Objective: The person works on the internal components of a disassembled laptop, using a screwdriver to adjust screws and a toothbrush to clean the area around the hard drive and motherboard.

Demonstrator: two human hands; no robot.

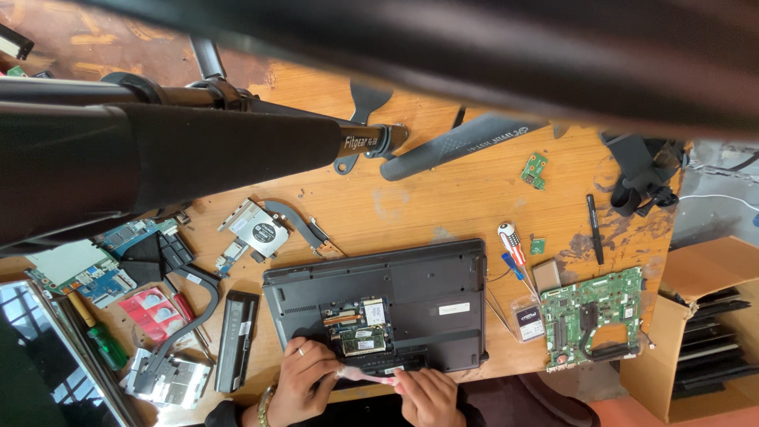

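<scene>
Leaning over upturned black laptop (379, 304) at tabletop (443, 198) near edge. Left hand (304, 375) curled, bracing chassis by open memory bay (357, 326). Right hand (427, 395) pinched on pink tool (365, 376), tip at bay's edge. Red-handled screwdriver (512, 243), green motherboard (593, 315) parked right, within reach.

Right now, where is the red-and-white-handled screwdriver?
In the head view, the red-and-white-handled screwdriver lies on the wooden table, just right of the laptop's upper right corner, up-left of the green motherboard.
</scene>
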